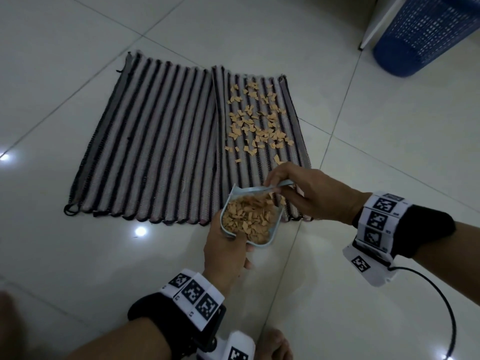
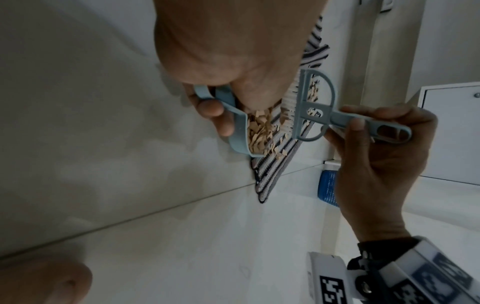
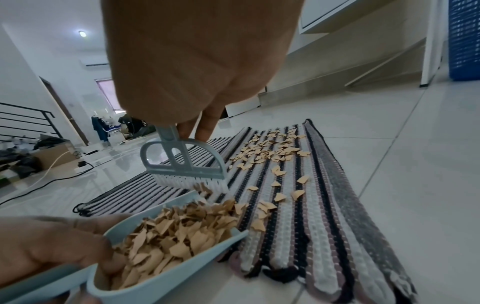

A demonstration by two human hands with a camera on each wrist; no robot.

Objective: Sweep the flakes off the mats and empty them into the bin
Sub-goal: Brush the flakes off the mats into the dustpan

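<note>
Two striped mats lie side by side on the tiled floor; the left mat (image 1: 155, 139) carries no flakes that I can see. Tan flakes (image 1: 255, 120) are scattered over the right mat (image 1: 249, 175). My left hand (image 1: 231, 245) grips the handle of a light blue dustpan (image 1: 275, 231), heaped with flakes and set at the right mat's near edge. My right hand (image 1: 285, 183) holds a small blue brush (image 1: 272, 187) by its handle. The brush's white bristles (image 3: 187, 182) touch the mat just beyond the dustpan's (image 3: 168, 265) mouth. The blue mesh bin (image 1: 426, 32) stands far right.
A white panel edge (image 1: 376, 24) stands beside the bin. A bare foot (image 1: 275, 344) is on the floor just behind my hands. In the right wrist view, boxes and cables (image 3: 52, 160) lie far off to the left. White floor tiles surround the mats.
</note>
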